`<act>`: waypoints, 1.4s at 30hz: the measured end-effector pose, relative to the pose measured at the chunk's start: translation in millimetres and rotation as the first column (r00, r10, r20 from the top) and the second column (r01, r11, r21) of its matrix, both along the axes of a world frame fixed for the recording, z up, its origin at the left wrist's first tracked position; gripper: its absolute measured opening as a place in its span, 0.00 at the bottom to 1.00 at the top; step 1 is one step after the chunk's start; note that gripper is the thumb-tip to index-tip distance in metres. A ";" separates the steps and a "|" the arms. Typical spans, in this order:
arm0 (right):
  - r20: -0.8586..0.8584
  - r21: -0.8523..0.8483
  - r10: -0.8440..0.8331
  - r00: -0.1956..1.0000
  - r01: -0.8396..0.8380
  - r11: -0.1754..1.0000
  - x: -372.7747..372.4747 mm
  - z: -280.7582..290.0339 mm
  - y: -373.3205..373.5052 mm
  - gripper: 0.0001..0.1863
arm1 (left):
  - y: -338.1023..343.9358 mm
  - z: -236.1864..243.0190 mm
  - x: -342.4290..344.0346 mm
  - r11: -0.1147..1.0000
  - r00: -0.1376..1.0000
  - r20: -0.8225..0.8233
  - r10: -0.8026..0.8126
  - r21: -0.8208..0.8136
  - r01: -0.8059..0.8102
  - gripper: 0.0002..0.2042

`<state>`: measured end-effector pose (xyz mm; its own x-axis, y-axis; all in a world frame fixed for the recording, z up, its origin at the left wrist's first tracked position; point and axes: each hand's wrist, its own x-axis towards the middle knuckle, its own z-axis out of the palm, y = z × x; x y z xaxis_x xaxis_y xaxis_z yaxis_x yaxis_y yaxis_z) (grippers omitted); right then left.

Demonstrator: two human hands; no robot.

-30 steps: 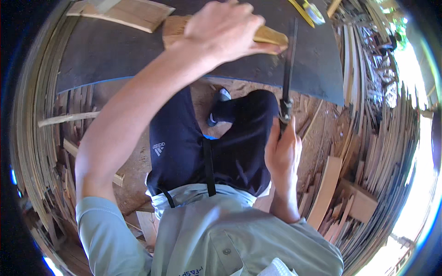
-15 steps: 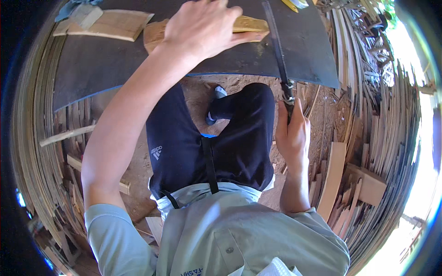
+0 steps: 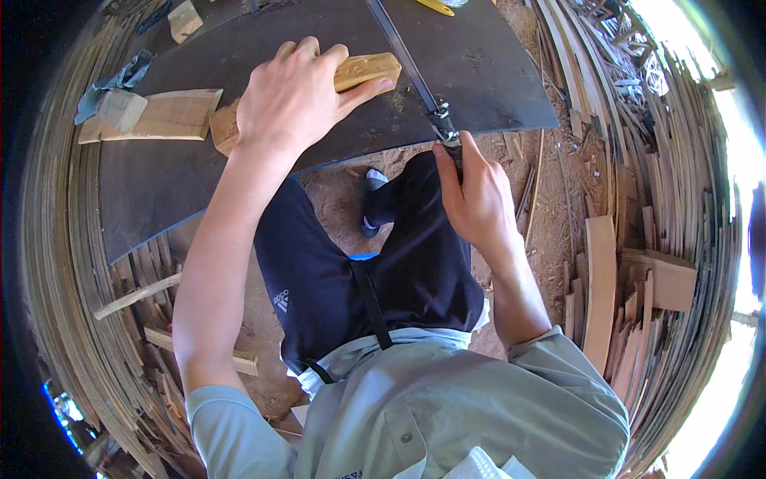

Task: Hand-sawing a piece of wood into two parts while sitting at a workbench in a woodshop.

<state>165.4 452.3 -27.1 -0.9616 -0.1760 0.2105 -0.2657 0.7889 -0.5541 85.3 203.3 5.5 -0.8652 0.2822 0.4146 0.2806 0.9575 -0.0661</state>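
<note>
My left hand (image 3: 287, 100) is closed over a yellowish wooden block (image 3: 369, 72), pressing it on the dark tabletop (image 3: 479, 88). The block's far right end sticks out past my thumb, and its middle is hidden under the palm. In my right hand (image 3: 483, 199) is the handle of a long, narrow, dark saw-like tool (image 3: 403, 56) with a metal fitting by the grip. Its bar slants up and left across the table, close beside the block's right end. Whether the two touch I cannot tell. Sawdust lies near the block.
Left on the table are a flat board (image 3: 175, 116), a pale small block (image 3: 122, 109) and a blue-grey cloth (image 3: 128, 72). Another wood chunk (image 3: 184, 21) and a yellow object (image 3: 437, 6) lie farther back. Stacked wood strips (image 3: 678, 215) line both sides.
My view has shifted, so the table shows more fully. The tool's bar slants more to the left, and my right hand has come nearer the table. My left hand keeps its hold on the block.
</note>
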 end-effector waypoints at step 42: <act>0.471 -0.361 -0.012 0.882 0.205 0.910 51.0 26.5 32.1 0.22 | -5.2 -3.3 -6.8 0.998 0.999 -0.033 -0.012 -0.062 0.010 0.41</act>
<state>216.4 484.4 -0.6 -0.9735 -0.0614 -0.2201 0.1626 0.4907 -0.8560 78.5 198.0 2.3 -0.8481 0.3177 0.4241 0.2877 0.9482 -0.1349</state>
